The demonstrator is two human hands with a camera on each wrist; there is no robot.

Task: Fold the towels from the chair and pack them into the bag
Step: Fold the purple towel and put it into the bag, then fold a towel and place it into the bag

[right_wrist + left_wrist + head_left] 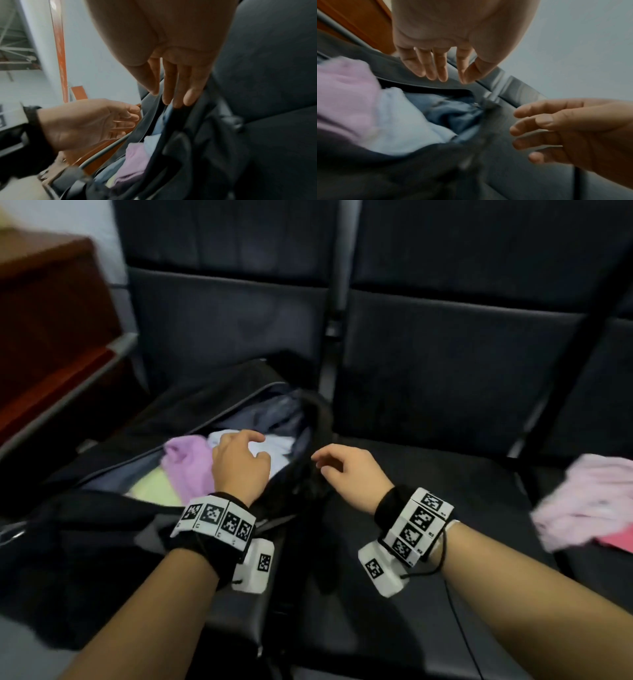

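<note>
An open black bag (113, 440) lies on the left seat. Inside it are a purple towel (186, 463), a white towel (274, 448) and a pale yellow towel (154, 487). My left hand (260, 445) hovers over the white towel, fingers loosely bent and holding nothing. My right hand (320, 462) is just right of it at the bag's right rim (318, 412), fingers relaxed and empty. The left wrist view has the purple towel (346, 94) and white towel (399, 121) below the left hand's fingers (436, 70). The right hand's fingertips (171, 94) are close above the bag's dark edge (180, 142).
A crumpled pink towel (589, 501) lies on the right seat over something red (616, 541). The dark chair seat (428, 474) between it and the bag is bare. A brown wooden cabinet (51, 320) stands at the left, and seat backs (445, 354) rise behind.
</note>
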